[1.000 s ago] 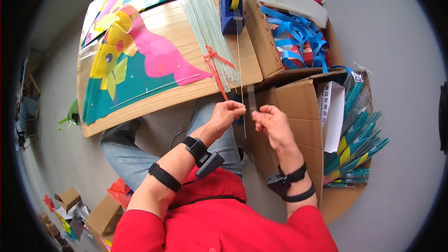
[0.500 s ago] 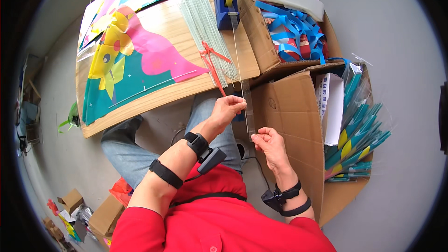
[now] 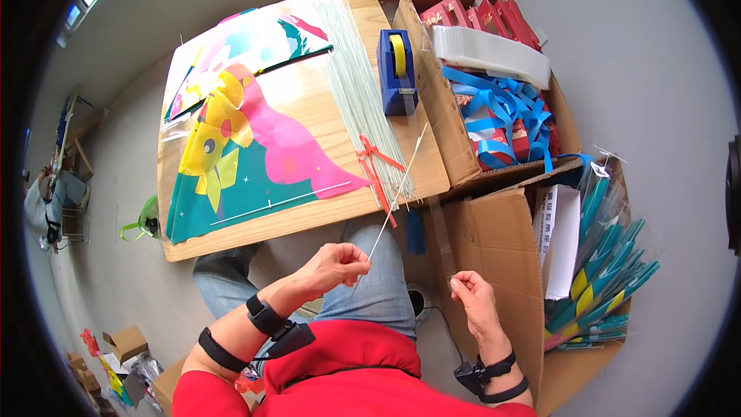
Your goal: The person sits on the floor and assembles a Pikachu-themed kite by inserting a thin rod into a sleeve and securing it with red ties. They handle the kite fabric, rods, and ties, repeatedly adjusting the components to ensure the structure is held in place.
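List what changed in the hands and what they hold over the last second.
The right hand drew away from the left hand, down and to the right, pinching a strip of clear tape. The left hand kept pinching the thin white rod. The kite and tape dispenser stayed on the table.

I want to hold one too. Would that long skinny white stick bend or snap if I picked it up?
The thin white rod, pinched at one end by the left hand, sticks out straight, so it is probably fairly stiff and very light. Being so slender, it could likely flex or snap if bent hard.
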Motion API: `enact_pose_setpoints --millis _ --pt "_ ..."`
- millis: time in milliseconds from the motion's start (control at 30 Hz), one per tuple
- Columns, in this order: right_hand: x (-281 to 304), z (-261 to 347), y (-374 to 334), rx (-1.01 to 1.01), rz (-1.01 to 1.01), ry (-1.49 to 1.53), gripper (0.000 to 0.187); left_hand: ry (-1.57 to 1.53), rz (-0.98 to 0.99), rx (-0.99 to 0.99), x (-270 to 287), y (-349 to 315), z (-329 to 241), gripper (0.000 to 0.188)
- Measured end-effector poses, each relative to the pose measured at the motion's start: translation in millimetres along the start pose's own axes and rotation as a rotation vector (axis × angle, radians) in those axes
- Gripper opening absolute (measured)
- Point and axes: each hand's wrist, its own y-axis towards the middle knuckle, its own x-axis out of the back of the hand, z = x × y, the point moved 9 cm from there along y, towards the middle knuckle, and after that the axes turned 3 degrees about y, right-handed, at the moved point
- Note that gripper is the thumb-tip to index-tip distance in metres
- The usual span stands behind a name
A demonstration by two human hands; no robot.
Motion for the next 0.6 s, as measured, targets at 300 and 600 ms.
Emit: enact_pose_setpoints --millis 300,600 --pt "15.6 17.5 -4.5 0.002 0.007 0.090 0.011 0.141 0.054 0.166 39.3 -67.9 12.2 0.011" --pt "-2.3 -2.4 -7.6 -0.127 0.020 0.222 0.021 -0.039 -0.367 -0.253 91.4 45.9 -83.6 0.014"
